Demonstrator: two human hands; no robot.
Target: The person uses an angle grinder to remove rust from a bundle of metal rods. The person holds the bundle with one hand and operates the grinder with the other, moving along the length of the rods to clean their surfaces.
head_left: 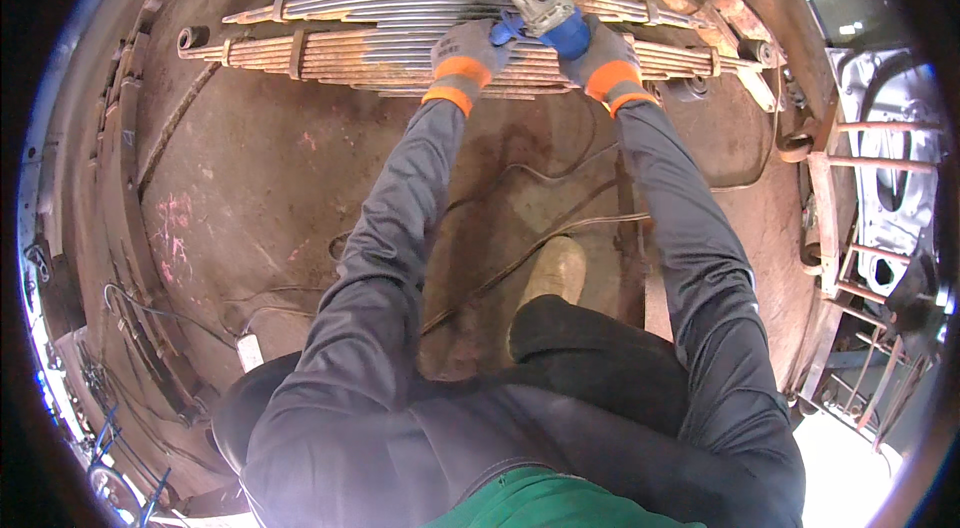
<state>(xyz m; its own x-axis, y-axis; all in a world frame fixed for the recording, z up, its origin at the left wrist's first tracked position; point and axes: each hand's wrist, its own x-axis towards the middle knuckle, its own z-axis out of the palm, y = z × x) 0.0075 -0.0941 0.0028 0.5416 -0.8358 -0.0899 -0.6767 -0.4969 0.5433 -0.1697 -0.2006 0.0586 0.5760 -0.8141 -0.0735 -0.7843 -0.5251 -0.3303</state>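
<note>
A blue and grey angle grinder [543, 8] is held in both hands over two leaf spring packs at the far side. My left hand [468, 50], in a grey glove with orange cuff bands, closes around the grinder's blue side handle. Wrapped around the blue body is my right hand [608, 53], gloved alike. The grinder's round brown-red wheel end points away from me, above the far leaf spring [400, 2], which has bright, bare metal along its middle. The nearer leaf spring [340, 58] is rusty at its left, greyer toward the middle. Whether the wheel touches metal is hidden.
Cables [520, 273] run across the brown floor around my boot [556, 273]. More leaf springs [128, 178] lie along the left. A rusty metal frame [822, 208] and a silver pressed panel [890, 128] stand at the right. A white box [249, 352] sits lower left.
</note>
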